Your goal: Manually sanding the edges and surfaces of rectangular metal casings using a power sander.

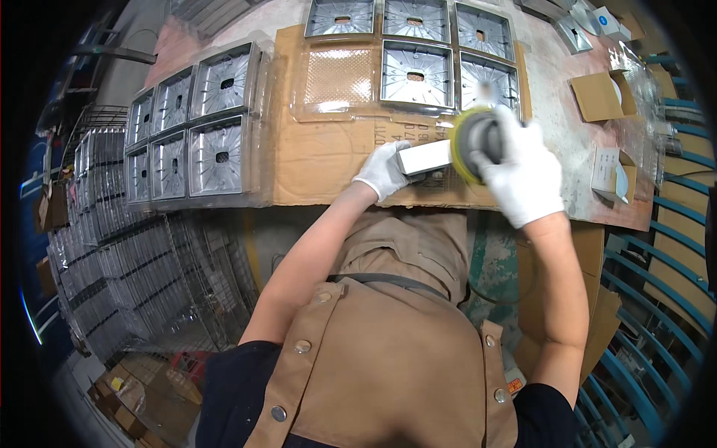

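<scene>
My left hand (pixel 382 172), in a white glove, is closed on a square metal housing (pixel 426 158) and holds it on edge, one bright side wall turned up. My right hand (pixel 525 175), also gloved, grips a round palm sander (pixel 478 140), dark with a yellow-green rim and blurred by motion. The sander's disc is at the right end of the housing's wall; whether it touches cannot be made out. Both hands are over a cardboard sheet (pixel 321 168) at the bench's near edge.
Beyond my hands, a clear plastic tray (pixel 340 78) holds several metal housings (pixel 416 75). Another tray of housings (pixel 220 153) stands at the left. Small open cartons (pixel 597 101) sit on the right. Stacked plastic trays (pixel 142 261) fill a wire cage below left; blue bars (pixel 635 388) line the right.
</scene>
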The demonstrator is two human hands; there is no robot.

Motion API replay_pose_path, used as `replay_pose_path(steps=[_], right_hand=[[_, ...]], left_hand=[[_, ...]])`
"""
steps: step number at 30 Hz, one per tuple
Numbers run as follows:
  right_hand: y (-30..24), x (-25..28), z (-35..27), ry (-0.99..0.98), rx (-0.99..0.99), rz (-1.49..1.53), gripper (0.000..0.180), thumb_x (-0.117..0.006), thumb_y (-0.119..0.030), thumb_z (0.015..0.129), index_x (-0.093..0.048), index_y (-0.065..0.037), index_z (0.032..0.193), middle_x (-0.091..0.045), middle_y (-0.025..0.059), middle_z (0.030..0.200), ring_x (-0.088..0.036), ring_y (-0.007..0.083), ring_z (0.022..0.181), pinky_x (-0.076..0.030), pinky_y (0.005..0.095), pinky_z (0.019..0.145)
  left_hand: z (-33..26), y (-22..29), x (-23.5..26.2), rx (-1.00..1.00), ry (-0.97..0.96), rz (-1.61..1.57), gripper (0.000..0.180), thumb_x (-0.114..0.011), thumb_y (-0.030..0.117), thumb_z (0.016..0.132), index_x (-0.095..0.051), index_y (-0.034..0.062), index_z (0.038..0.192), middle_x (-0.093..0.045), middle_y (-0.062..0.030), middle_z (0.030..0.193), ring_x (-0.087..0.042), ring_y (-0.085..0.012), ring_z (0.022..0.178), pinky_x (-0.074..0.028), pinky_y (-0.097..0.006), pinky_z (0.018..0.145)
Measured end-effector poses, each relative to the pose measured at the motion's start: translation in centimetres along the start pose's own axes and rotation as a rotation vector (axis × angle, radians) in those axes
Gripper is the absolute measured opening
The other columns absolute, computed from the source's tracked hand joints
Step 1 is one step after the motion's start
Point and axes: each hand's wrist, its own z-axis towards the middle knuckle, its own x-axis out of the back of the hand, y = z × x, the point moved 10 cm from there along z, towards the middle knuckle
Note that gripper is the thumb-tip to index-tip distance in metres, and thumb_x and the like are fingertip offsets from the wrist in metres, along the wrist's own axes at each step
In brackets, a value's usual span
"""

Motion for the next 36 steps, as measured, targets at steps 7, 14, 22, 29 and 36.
replay_pose_path(steps=[7, 14, 22, 29, 36], right_hand=[[13.3, -1.5, -1.0, 0.17, -0.214, 0.014, 0.075, -0.081, -0.035, 0.077, -0.051, -0.015, 0.143, -0.063, 0.0208, 0.128, -0.065, 0.0393, 0.113, -0.052, 0.0453, 0.099], [17.8, -7.1, -3.4, 0.071, -0.521, 0.079, 0.08, -0.084, -0.035, 0.073, -0.05, -0.017, 0.143, -0.061, 0.0192, 0.13, -0.065, 0.039, 0.116, -0.052, 0.0458, 0.099], [17.2, -9.5, -3.2, -0.026, -0.524, 0.031, 0.08, -0.081, -0.039, 0.077, -0.046, -0.019, 0.147, -0.057, 0.0215, 0.128, -0.065, 0.043, 0.111, -0.053, 0.0479, 0.096], [13.8, -1.7, -2.7, 0.173, -0.337, 0.187, 0.076, -0.086, -0.027, 0.076, -0.053, -0.016, 0.143, -0.062, 0.0179, 0.131, -0.064, 0.0374, 0.117, -0.052, 0.0446, 0.1], [0.7, 2.3, 0.2, 0.125, 0.101, 0.022, 0.071, -0.085, -0.017, 0.076, -0.055, -0.018, 0.14, -0.062, 0.0136, 0.116, -0.067, 0.0329, 0.105, -0.055, 0.0405, 0.089]], left_hand=[[1.0, -0.4, 0.9, 0.001, 0.032, 0.033, 0.029, -0.046, 0.022, 0.104, -0.059, -0.0015, 0.116, -0.064, -0.0195, 0.115, -0.065, -0.0336, 0.105, -0.056, -0.048, 0.094], [0.3, -0.1, 0.6, -0.024, -0.019, 0.055, 0.027, -0.044, 0.02, 0.105, -0.059, -0.0012, 0.114, -0.064, -0.0197, 0.114, -0.065, -0.0345, 0.105, -0.056, -0.052, 0.092], [-2.2, 1.7, -2.6, -0.379, -0.09, 0.992, 0.019, -0.057, 0.022, 0.103, -0.058, 0.0068, 0.113, -0.063, -0.0143, 0.119, -0.062, -0.0321, 0.116, -0.055, -0.056, 0.098], [-5.2, 3.5, -7.2, -0.503, -0.101, 1.006, 0.043, -0.092, 0.006, 0.074, -0.059, 0.006, 0.103, -0.066, -0.0041, 0.098, -0.063, -0.011, 0.092, -0.056, -0.028, 0.085], [-4.8, 2.9, -6.5, -0.448, -0.176, 0.787, 0.035, -0.085, 0.002, 0.078, -0.058, 0.005, 0.1, -0.066, -0.0041, 0.098, -0.064, -0.0131, 0.093, -0.058, -0.032, 0.088]])
